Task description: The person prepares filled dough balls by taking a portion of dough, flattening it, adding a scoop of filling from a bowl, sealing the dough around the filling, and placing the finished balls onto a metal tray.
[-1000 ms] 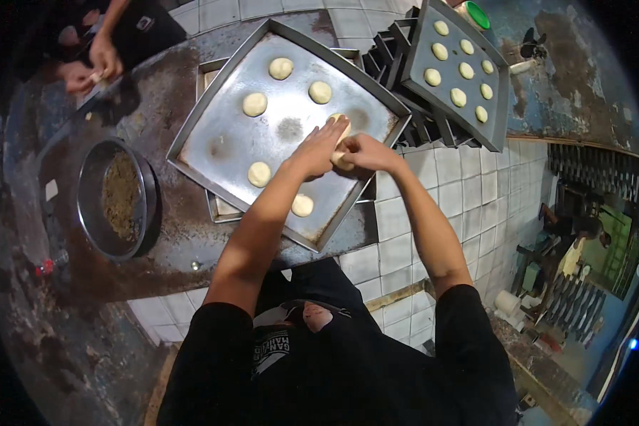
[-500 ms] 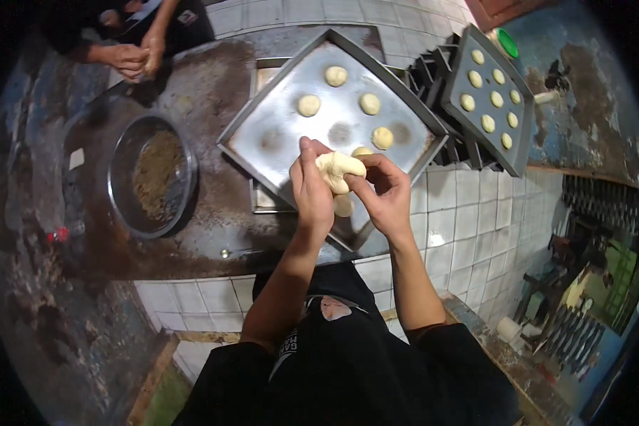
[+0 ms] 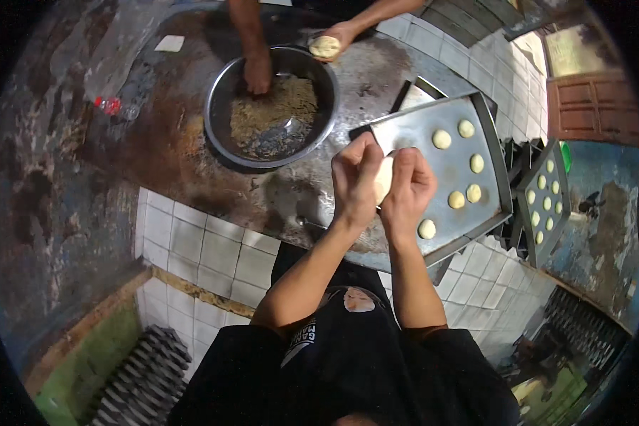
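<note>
Since the earlier frame, both hands have closed further round the dough piece [image 3: 384, 181], and a co-worker's hand [image 3: 258, 74] has entered the metal basin [image 3: 270, 164].
Head view: the left hand [image 3: 357, 184] and right hand [image 3: 410, 186] grip the dough piece between them, above the baking tray's [image 3: 422, 142] left edge; uneven squeezing could tear it, and a loosened grip could drop it on the rim. Near the tray's right corner, two dough balls [image 3: 473, 193] sit close enough to stick if they spread.
</note>
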`<control>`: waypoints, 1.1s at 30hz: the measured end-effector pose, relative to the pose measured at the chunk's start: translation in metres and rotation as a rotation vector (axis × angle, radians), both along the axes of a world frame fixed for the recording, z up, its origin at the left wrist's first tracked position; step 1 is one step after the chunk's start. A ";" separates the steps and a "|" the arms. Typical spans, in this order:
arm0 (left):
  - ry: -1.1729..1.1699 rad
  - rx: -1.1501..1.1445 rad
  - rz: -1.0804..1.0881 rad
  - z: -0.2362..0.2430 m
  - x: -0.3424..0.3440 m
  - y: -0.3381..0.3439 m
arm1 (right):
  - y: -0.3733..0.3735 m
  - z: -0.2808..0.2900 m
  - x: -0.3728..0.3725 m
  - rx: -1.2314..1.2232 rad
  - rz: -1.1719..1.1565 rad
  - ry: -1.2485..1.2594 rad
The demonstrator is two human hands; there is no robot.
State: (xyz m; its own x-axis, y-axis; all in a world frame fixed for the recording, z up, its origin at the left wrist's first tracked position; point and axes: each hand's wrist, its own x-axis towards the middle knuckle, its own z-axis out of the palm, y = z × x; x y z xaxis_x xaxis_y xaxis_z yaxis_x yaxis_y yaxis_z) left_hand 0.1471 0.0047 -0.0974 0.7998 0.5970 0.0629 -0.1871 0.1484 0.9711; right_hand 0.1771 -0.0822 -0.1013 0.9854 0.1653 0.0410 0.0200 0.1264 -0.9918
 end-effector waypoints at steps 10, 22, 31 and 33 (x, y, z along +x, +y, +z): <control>-0.018 -0.416 -0.214 -0.108 -0.115 0.108 | 0.106 0.053 -0.020 -0.347 0.975 -0.071; -0.111 -0.979 0.251 -0.071 -0.155 0.189 | 0.168 -0.036 -0.089 -0.487 0.792 -0.512; 0.226 -0.575 0.436 -0.060 -0.134 0.194 | 0.184 -0.009 -0.069 -0.687 0.880 -0.332; 0.275 -0.579 0.476 -0.071 -0.131 0.196 | 0.185 -0.019 -0.081 -0.475 0.818 -0.113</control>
